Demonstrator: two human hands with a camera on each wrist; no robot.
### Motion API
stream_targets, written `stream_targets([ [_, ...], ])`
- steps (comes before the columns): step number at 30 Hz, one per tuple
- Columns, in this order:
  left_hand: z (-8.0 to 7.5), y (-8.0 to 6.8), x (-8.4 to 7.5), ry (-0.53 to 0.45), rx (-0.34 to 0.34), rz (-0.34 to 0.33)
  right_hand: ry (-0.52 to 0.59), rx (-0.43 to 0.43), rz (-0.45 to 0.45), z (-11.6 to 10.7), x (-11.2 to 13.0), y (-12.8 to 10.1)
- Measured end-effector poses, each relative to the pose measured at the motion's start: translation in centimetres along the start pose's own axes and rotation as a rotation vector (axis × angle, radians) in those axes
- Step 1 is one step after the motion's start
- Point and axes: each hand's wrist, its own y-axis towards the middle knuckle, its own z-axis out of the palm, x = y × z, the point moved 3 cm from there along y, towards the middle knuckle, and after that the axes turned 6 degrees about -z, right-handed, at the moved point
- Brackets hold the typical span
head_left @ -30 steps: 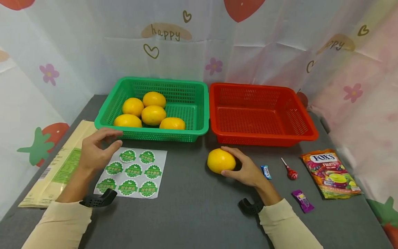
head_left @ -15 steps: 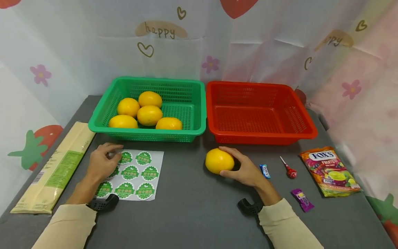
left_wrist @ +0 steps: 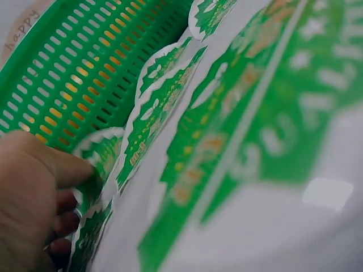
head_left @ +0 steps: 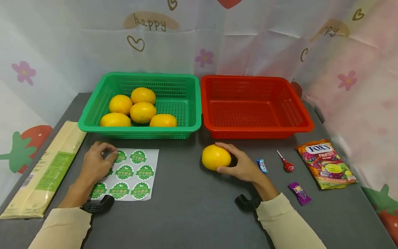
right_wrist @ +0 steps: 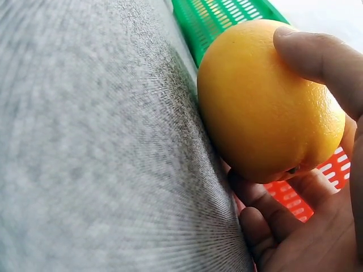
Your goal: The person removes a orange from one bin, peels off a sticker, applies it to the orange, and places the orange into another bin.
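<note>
My right hand [head_left: 242,165] holds a yellow-orange orange [head_left: 215,157] on the grey table, thumb on its near side and fingers round the far side. The right wrist view shows the orange [right_wrist: 264,102] close up, resting against the table cloth. At the upper left of a white sheet [head_left: 155,154] of round green stickers [head_left: 125,172], my left hand [head_left: 97,163] has its thumb and forefinger at a corner sticker. In the left wrist view the thumb presses on that sticker [left_wrist: 105,150], the other fingers curled below it. Part of the sheet is hidden by the hand.
A green basket [head_left: 136,133] with several oranges [head_left: 143,112] stands behind the sheet. Beside it is a red basket [head_left: 258,133]. At right lie a blue-wrapped candy [head_left: 262,166], a lollipop [head_left: 288,167], a purple candy [head_left: 299,193] and a candy bag [head_left: 325,165]. A cream package [head_left: 46,173] lies left.
My left hand has come down from above the sheet's left side to its upper-left sticker, thumb and forefinger closing there. The right hand keeps holding the orange in place. The view has shifted slightly.
</note>
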Motion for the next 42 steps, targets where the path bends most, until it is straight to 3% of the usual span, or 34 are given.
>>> stream_targets([
  [6, -0.8, 0.1, -0.2, -0.109, -0.059, -0.017, -0.015, -0.012, 0.007, 0.0, -2.3, -0.2],
  [10, -2.3, 0.1, -1.5, -0.164, -0.085, -0.015, -0.028, -0.026, 0.017, 0.1, -2.4, -0.2],
  [16, -4.2, 0.9, -6.1, -0.230, -0.123, 0.092, -0.054, -0.049, 0.006, 0.3, -2.2, -0.2],
  [20, -4.0, 1.1, -10.2, -0.296, -0.075, 0.171, -0.065, -0.046, 0.011, 0.4, -2.3, -0.3],
  [24, -2.4, 0.9, -14.3, -0.383, 0.021, 0.231, -0.062, -0.054, 0.006, 0.4, -2.4, -0.2],
  [29, 0.6, 0.8, -17.8, -0.497, 0.177, 0.207, -0.059, -0.064, -0.016, 0.4, -2.5, 0.0],
  [37, 5.7, 0.9, -21.2, -0.567, 0.287, 0.210, -0.064, -0.065, -0.028, 0.5, -2.7, 0.0],
  [42, 8.6, 0.9, -22.3, -0.600, 0.356, 0.175, -0.061, -0.054, -0.032, 0.4, -2.6, 0.0],
])
